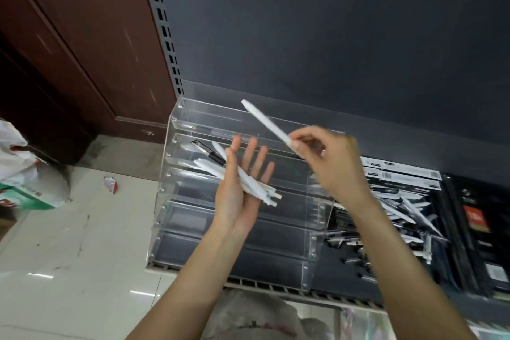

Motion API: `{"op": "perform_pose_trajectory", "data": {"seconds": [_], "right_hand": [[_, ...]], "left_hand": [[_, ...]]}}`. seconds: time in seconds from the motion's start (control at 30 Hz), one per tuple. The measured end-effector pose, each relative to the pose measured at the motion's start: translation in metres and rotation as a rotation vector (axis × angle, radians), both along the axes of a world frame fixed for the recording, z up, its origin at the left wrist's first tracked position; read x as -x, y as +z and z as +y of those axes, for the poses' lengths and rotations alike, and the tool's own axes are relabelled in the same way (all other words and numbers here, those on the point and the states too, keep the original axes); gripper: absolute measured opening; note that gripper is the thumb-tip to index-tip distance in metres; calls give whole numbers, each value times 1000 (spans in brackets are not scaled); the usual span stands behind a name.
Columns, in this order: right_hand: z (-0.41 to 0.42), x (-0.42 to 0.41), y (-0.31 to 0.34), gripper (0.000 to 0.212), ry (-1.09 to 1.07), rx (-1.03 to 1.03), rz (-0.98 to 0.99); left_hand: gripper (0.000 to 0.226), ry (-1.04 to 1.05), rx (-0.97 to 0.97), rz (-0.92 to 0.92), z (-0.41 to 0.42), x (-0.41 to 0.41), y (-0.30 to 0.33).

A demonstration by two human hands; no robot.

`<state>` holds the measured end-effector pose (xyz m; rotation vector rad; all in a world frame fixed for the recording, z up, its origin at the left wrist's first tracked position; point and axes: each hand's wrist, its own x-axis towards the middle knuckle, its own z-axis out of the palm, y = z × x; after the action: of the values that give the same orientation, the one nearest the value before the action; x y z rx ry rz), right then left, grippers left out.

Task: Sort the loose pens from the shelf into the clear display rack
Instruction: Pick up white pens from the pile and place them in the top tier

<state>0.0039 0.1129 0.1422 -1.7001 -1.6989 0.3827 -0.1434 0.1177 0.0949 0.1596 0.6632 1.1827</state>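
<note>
Your right hand point(325, 159) pinches one white pen point(266, 121); your left hand point(238, 188), fingers straight, cradles a loose bundle point(242, 176) — tilt it and pens may slide off, missing the clear rack point(176, 174).

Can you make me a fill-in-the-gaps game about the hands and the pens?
1. The right hand pinches a single pen whose colour is ____.
2. The bundle of pens lies across the palm of the ____ hand.
3. The clear display rack stands on the shelf, and the loose pens lie to its ____.
4. Among the white pens in the bundle there is one pen that is ____.

Missing words: white; left; right; black
</note>
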Motion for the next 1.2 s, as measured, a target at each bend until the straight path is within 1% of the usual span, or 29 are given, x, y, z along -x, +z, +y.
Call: {"op": "perform_pose_trajectory", "data": {"seconds": [0.03,0.07,0.1,0.2,0.27,0.33,0.4,0.53,0.67,0.77,0.8,0.83,0.87,0.9,0.97,1.03,1.07,1.13,1.2], "right_hand": [[4,-15,6,8,-51,-65,-110],[9,-29,11,7,-80,-86,-221],[14,-41,14,8,-86,-63,-317],[25,-58,12,9,24,124,-517],[29,-60,8,9,126,223,-587],[33,-61,7,8,168,274,-583],[38,-62,9,7,188,325,-533],[46,-64,15,10,265,429,-515],[45,-61,15,13,288,426,-549],[35,-60,15,14,187,348,-584],[30,-56,16,13,149,272,-546],[24,-50,17,13,131,175,-466],[16,-39,19,11,139,86,-358],[8,-25,19,10,170,43,-248],[-6,4,14,10,255,102,-115],[-14,25,2,15,287,222,-90],[-16,31,-3,16,287,267,-60],[-15,33,-8,15,267,319,62],[-12,28,-7,14,234,317,116]], "left_hand": [[34,1,11,1,1,0,-1],[31,1,22,-7,2,1,-3],[29,-1,30,-23,2,2,-5],[26,-22,26,-67,4,3,-8],[26,-33,17,-77,5,3,-9],[27,-30,9,-93,5,4,-10],[28,-26,-1,-99,4,7,-13],[32,-25,-17,-64,2,10,-14],[31,3,-7,-42,0,11,-12],[31,16,-3,-48,-2,11,-10],[32,18,-8,-53,-2,12,-9],[32,19,-16,-55,-3,11,-9],[32,20,-30,-54,-3,11,-8],[33,21,-47,-56,-3,10,-7],[35,19,-77,-83,-3,8,-4],[36,8,-101,-126,-3,7,-2],[36,-1,-116,-131,-3,7,-1],[38,-18,-146,-107,-4,6,0],[39,-40,-160,-67,-6,5,0]]}}
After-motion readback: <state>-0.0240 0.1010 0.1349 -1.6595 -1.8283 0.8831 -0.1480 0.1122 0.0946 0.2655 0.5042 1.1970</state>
